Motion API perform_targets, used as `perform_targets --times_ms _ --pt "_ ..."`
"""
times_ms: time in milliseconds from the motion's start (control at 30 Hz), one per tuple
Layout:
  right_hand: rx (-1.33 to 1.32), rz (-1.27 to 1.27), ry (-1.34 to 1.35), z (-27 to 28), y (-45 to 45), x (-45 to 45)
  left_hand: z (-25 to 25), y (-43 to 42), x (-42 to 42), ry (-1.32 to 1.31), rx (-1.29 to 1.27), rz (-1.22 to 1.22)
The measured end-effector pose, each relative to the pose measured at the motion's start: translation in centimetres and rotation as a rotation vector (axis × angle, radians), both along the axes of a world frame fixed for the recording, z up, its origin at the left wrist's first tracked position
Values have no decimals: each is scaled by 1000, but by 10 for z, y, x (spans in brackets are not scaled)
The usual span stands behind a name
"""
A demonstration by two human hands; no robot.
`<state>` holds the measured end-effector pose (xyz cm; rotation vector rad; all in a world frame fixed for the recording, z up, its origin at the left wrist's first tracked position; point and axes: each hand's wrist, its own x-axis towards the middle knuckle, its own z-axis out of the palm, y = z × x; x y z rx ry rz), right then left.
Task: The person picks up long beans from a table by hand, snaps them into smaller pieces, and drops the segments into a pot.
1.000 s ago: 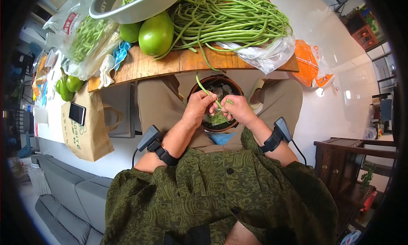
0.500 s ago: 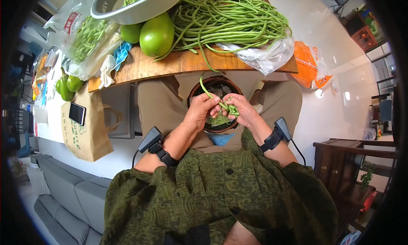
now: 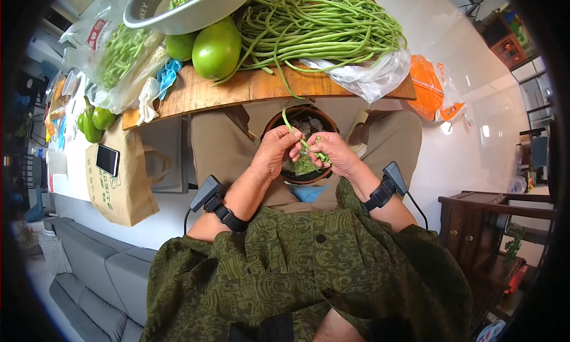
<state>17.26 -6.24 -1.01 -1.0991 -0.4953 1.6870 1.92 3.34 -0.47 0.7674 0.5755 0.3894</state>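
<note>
My left hand (image 3: 278, 151) pinches a long green bean (image 3: 287, 119), whose free end curves up toward the table edge. Close beside it, my right hand (image 3: 336, 154) is closed around several short bean pieces (image 3: 321, 157). Both hands are over a round bin (image 3: 275, 122) between the knees, with pale scraps and green trimmings inside. A large heap of long beans (image 3: 332, 30) lies on the wooden table (image 3: 261, 88), partly on a clear plastic bag (image 3: 374, 78). One bean from the heap hangs over the front edge.
A grey basin (image 3: 196, 18) with cut beans is beside round green vegetables (image 3: 217, 48). At left are a bag of beans (image 3: 122, 57), a blue cloth (image 3: 170, 78), a phone (image 3: 107, 160) and a paper bag (image 3: 122, 193). An orange bag (image 3: 428, 86) lies right.
My hands have moved slightly apart, with more of the bean showing between them. My right fingers have closed further over the short pieces. The camera view has shifted a little.
</note>
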Motion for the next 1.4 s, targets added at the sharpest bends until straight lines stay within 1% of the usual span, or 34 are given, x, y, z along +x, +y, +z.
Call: perform_targets --times_ms 67,167,300,400,467,500,567,600,667,700,733,800,833,867,900,933,967,1000,1067,1100,1133,1200,1233,1267,1300,1333,1400 --pt "-26 10 -83 3 0 -3 -1 -1 -1 24 10 18" --pt "-9 14 -139 8 1 -3 0 -1 -1 54 24 36" --pt "-15 24 -143 7 2 -5 -4 1 -1 54 28 44" --pt "-2 -12 -175 3 2 -5 -1 0 -1 67 20 44" --pt "-5 -74 -278 -3 3 -6 -1 -1 0 96 41 68" --pt "-5 -74 -278 -3 3 -6 0 -2 1 96 41 68" --pt "76 -84 -649 -2 3 -8 0 -3 2 181 134 46" --pt "81 -83 -650 -7 3 -9 -2 -5 3 179 138 49" --pt "248 -145 -1268 -26 7 -9 -4 -11 7 318 658 -50" --pt "193 -173 -1237 -27 8 -11 10 -14 8 323 870 -64" --pt "5 -192 -904 -18 7 -12 10 -14 9 301 918 -55" --pt "58 -257 -943 -18 7 -10 6 -14 10 285 863 -23" --pt "74 -256 -953 -23 7 -6 18 -15 9 249 1015 -55" --pt "-65 -322 -723 -31 6 -1 33 -20 8 220 961 -107" --pt "-202 -385 -487 -34 3 2 33 -23 8 151 870 -73" --pt "-188 -386 -493 -22 0 0 31 -25 8 81 781 -35" --pt "-149 -376 -376 -6 -2 -2 24 -23 6 47 648 -9" --pt "-116 -357 -258 8 -2 -4 17 -17 3 45 657 15" --pt "-117 -342 -243 26 2 -5 5 -6 -3 222 295 -98" --pt "-66 -366 -257 39 4 -5 10 -2 -6 288 179 -174" --pt "-10 -388 -268 56 8 -5 8 -1 -4 280 186 -170" --pt "81 -327 -395 111 26 -7 -7 -7 -4 232 123 -304" --pt "160 -337 -431 134 40 -6 -12 -10 -2 210 142 -339" --pt "277 -355 -483 160 55 -6 -19 -12 0 180 185 -355" --pt "397 -380 -643 192 74 -8 -13 -11 2 214 205 -373" --pt "692 -421 -662 211 99 -6 -7 -11 3 250 226 -392" --pt "1023 -559 -884 258 150 -16 -1 -8 3 278 237 -356"
